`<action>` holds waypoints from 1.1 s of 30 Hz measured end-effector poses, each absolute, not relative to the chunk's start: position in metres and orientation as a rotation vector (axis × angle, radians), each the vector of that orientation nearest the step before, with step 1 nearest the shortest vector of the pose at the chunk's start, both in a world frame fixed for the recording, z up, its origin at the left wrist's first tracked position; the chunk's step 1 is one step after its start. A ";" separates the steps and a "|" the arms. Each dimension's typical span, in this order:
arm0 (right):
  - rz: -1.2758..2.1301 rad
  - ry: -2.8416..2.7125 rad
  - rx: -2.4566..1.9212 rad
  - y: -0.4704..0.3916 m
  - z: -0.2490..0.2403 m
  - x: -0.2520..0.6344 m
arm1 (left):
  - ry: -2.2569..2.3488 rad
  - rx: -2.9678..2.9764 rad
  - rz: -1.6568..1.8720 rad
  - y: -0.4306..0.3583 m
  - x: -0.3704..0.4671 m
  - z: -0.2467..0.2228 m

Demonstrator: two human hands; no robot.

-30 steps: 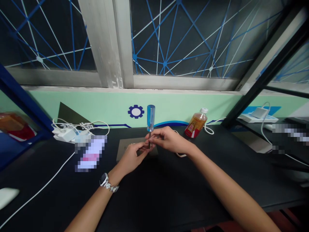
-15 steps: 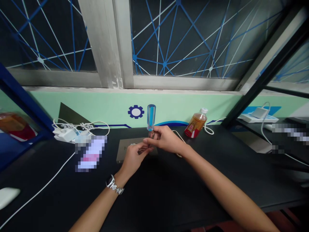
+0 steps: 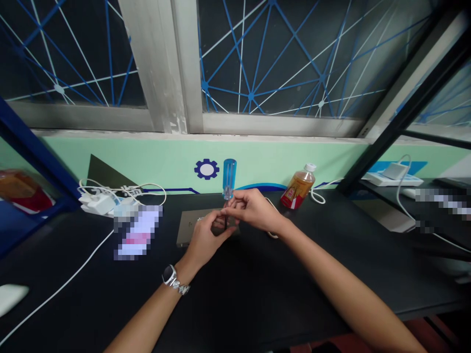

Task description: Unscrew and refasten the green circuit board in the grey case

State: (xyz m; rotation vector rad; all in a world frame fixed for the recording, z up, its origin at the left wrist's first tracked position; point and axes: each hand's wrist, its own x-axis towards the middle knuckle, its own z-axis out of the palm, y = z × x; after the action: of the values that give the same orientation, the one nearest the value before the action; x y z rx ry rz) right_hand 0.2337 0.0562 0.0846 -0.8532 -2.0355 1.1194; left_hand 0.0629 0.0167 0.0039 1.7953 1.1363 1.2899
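Observation:
A screwdriver (image 3: 229,174) with a clear blue handle stands nearly upright, handle at the top, in front of the wall. The fingertips of my right hand (image 3: 252,211) pinch it just below the handle. Lower down, my left hand (image 3: 209,235) curls its fingers and thumb around the dark shaft. The tip is hidden among my left fingers, and whether a small part sits there too I cannot make out. Behind and below my hands lies a flat grey-brown box (image 3: 186,228) on the black table (image 3: 235,304), partly covered by them.
A drink bottle (image 3: 297,187) leans at the back right, beside a white cable. Back left are a white power strip (image 3: 97,203) with cables and a blurred-out phone (image 3: 139,233). A white mouse (image 3: 13,298) lies at the left edge. A black frame post (image 3: 382,132) rises at the right.
My left fingers and thumb have parted slightly, so more of the dark shaft shows between them. The screwdriver handle looks slightly turned. My right hand has hardly shifted.

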 end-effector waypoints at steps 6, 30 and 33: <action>0.831 -1.990 -1.023 0.054 0.076 0.225 | 1.221 1.796 1.334 0.020 0.063 0.000; 0.800 -1.966 -0.984 0.053 0.073 0.222 | 1.191 1.762 1.310 0.017 0.061 -0.002; 0.844 -1.975 -1.016 0.053 0.076 0.225 | 1.132 1.804 1.236 0.017 0.058 0.002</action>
State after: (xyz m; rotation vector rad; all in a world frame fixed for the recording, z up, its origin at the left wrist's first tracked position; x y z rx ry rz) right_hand 0.2246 0.0534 0.0764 -1.0163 -1.9745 0.8443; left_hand 0.0575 0.0168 0.0022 1.8037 1.1317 1.2355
